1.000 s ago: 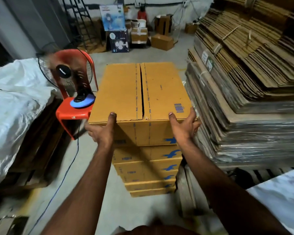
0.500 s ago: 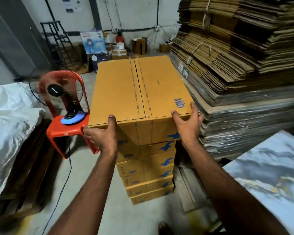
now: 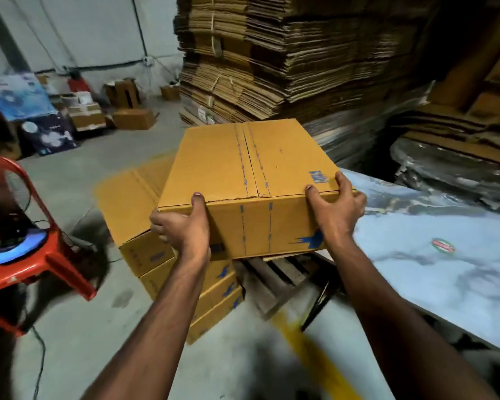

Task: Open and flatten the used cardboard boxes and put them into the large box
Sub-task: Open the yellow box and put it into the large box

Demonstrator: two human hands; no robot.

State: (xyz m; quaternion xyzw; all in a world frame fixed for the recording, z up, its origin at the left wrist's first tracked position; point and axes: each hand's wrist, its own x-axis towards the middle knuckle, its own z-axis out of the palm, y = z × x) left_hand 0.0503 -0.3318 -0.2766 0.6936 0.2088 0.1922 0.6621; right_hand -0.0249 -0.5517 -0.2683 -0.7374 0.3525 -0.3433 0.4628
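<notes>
Cardboard box (image 3: 248, 168) gripped at its near corners, fingers (image 3: 339, 180) of both hands curled round its edges

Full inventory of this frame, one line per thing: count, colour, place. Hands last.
held box: one, yellow-brown, closed, centre, lifted off the stack
box stack: several, yellow-brown, on the floor below and left of the held box
flattened cardboard: large bundled stacks, brown, behind and right
table: one, marbled blue-white, right
sticker: one, red and green, on the table
chair: one, red, left, carrying a blurred fan
pallet: one, wooden, on the floor under the held box
far boxes: several, brown and printed, along the back wall
left hand: grips the box's near left corner
right hand: grips the box's near right corner
</notes>
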